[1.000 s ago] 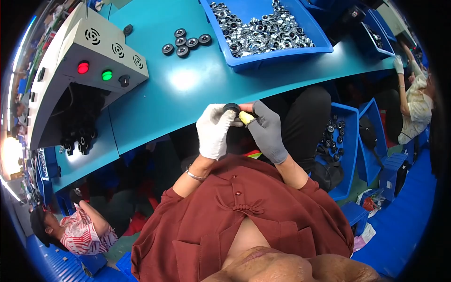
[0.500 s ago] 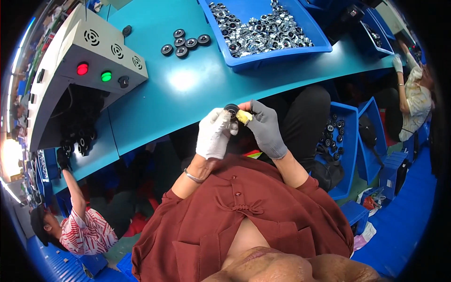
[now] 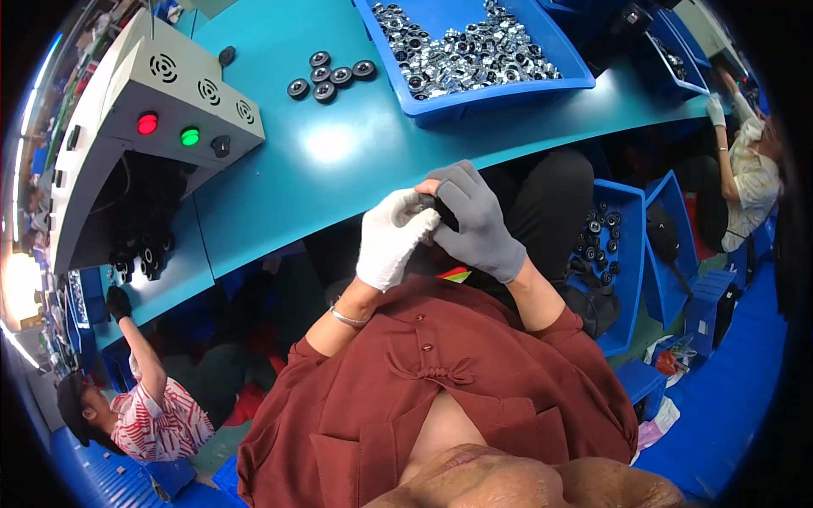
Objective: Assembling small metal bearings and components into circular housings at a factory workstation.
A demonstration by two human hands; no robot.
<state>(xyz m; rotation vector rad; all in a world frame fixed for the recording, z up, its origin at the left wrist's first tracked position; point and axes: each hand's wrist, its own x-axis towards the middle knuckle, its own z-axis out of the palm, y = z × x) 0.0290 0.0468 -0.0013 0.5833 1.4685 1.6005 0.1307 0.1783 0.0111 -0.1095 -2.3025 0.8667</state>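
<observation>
A small black wheel (image 3: 427, 201) is held up between my two hands in front of my chest, mostly covered by the fingers. My left hand (image 3: 392, 240), in a white glove, is closed on its left side with thumb and fingers. On the other side my right hand (image 3: 477, 222), in a grey glove with a bare fingertip showing, curls its fingers round the wheel from above. Beyond the hands, several black wheels (image 3: 321, 74) lie grouped on the teal table (image 3: 279, 186).
A blue bin (image 3: 500, 95) full of shiny metal parts stands at the back. To the left is a pale machine (image 3: 127, 93) with red and green lights. A blue crate (image 3: 625, 279) with black wheels sits at my right. Co-workers sit on both sides.
My right hand has turned and closed over the wheel, which is now mostly hidden. The yellow piece seen at its fingers is out of sight. My left hand has shifted slightly.
</observation>
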